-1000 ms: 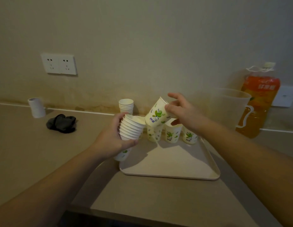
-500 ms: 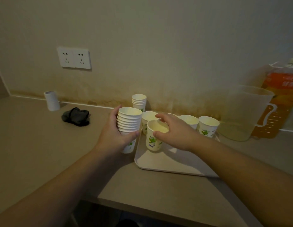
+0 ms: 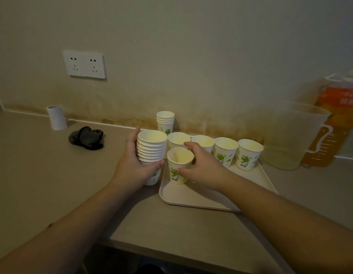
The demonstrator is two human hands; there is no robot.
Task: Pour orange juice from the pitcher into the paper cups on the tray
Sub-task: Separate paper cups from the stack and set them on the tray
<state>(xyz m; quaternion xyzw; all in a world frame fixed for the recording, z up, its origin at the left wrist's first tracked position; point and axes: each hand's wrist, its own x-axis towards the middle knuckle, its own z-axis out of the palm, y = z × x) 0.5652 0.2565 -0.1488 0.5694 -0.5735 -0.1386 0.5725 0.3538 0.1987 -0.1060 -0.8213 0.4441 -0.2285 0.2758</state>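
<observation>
Right hand (image 3: 199,167) curls thumb and fingers round a single paper cup (image 3: 178,167) standing upright at the tray's (image 3: 201,196) near-left corner. Left hand (image 3: 136,165) grips a tall stack of nested cups (image 3: 151,149) just beside the tray's left edge, on the counter (image 3: 43,175). Four more cups (image 3: 226,151) stand in a row along the tray's far side. Right of the tray sits the clear pitcher (image 3: 290,135), with an orange juice bottle (image 3: 337,119) behind it. A shorter cup stack (image 3: 165,120), a dark cloth (image 3: 86,137) and a white roll (image 3: 56,117) lie near the wall.
</observation>
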